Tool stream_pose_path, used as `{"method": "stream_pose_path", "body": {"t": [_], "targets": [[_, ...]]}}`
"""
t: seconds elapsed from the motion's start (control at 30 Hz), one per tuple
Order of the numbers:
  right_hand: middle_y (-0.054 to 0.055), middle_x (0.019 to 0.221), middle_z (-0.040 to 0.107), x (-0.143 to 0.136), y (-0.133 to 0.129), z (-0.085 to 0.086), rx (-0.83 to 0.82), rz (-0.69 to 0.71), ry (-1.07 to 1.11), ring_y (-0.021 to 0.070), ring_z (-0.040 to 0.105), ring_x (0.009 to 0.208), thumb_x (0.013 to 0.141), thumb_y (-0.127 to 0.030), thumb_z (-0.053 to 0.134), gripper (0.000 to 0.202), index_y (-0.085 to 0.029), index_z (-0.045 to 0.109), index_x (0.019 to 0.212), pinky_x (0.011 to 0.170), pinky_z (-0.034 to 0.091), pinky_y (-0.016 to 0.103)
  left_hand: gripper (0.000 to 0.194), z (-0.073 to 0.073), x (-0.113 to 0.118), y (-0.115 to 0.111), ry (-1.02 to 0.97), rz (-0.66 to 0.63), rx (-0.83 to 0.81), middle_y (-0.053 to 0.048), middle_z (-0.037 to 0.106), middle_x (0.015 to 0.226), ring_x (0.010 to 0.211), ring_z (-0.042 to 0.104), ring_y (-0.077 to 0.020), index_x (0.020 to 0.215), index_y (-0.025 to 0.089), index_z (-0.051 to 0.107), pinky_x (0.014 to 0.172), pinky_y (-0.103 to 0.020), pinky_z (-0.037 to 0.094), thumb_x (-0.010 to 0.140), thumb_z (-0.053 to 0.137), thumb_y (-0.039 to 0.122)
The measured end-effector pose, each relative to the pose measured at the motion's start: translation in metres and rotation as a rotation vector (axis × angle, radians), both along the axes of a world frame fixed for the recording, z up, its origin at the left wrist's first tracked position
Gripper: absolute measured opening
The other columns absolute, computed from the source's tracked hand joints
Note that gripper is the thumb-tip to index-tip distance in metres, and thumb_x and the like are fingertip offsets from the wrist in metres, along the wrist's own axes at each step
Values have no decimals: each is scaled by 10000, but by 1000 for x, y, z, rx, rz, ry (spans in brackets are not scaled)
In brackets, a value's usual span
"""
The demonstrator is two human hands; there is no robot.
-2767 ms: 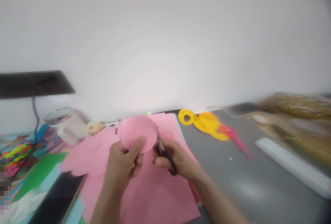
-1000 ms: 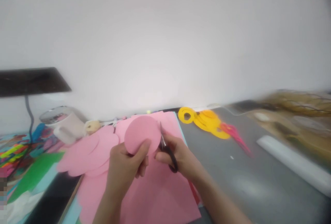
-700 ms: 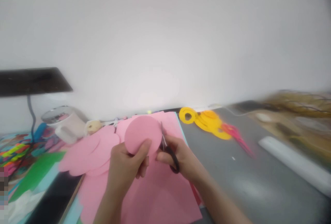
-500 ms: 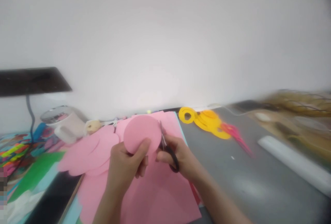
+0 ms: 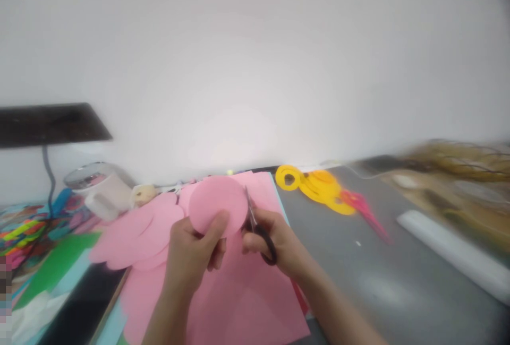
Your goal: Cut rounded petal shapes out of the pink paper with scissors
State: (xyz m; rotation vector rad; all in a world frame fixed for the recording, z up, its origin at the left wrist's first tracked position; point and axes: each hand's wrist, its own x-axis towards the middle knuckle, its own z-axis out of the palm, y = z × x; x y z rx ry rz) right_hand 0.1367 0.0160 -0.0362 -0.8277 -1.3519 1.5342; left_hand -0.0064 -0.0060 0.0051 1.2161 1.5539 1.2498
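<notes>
The left hand [image 5: 196, 252] pinches the disc [image 5: 215, 195] above the pink sheets [image 5: 247, 302], centre. The right hand [image 5: 281, 240] grips the scissors [image 5: 260, 229] by the handles, blades along the disc's right edge. Yellow cutouts [image 5: 316, 187] lie farther right.

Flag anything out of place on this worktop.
A small white scrap lies by itself on the grey tabletop, to the right of the right hand; it looks like a stray bit. I see no spill or damage.
</notes>
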Motion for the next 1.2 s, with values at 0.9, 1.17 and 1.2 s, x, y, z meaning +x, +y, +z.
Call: {"method": "stream_pose_path", "body": {"t": [0.9,1.17,1.2], "targets": [[-72,536,525,-3,-3,-1,-36,22,3,53,449,468,711,-143,630,39,-168,604,727,462,367,169,481,-2,-4,1,-32,53,59,33,380,264,252,309,-51,336,171,444,324,-192,210,737,611,377],[-78,508,515,-3,-4,3,-63,25,3,43,402,429,702,-176,638,45,-165,595,711,429,331,169,481,-3,-3,1,-18,101,90,35,387,265,257,293,-48,350,173,439,321,-189,216,748,619,376],[-80,503,510,-3,-4,2,-64,29,8,44,398,427,702,-179,636,43,-166,596,712,430,333,171,483,-3,-3,1,-14,104,92,35,384,264,256,290,-48,350,174,436,320,-190,216,749,618,376]]}}
